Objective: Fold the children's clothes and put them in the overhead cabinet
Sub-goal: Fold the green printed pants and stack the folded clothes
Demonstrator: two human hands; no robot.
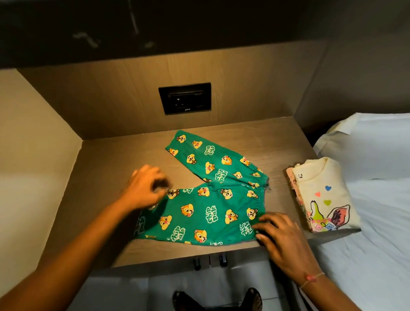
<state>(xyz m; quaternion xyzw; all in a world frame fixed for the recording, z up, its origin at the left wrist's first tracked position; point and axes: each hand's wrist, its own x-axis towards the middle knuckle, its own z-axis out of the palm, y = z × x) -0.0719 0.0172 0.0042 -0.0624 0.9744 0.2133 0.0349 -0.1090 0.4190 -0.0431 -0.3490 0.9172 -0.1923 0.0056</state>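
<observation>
Fingers (264, 225) of the right hand (282, 241) lie spread and flat on the waistband corner of the green trousers (206, 202), pressing the cloth to the worktop (99, 174) without pinching it. Those of the left hand (146, 188) are curled at the inner edge of the near leg, but motion blur hides whether they pinch the cloth. Printed with cartoon chipmunks and white lettering, the trousers lie flat in the middle of the wooden worktop, the two legs splayed apart in a V toward the left and the elastic waist to the right. Just beside the waist, at the worktop's right edge, sits a folded cream top (324, 195) with coloured hearts and a drawn figure, resting on other folded pieces. A bed (372, 233) with a white sheet and a pillow (373, 144) adjoins the worktop on the right. A dark socket panel (185, 98) is set in the wooden back wall. A thin thread bracelet (311, 277) circles the right wrist.
</observation>
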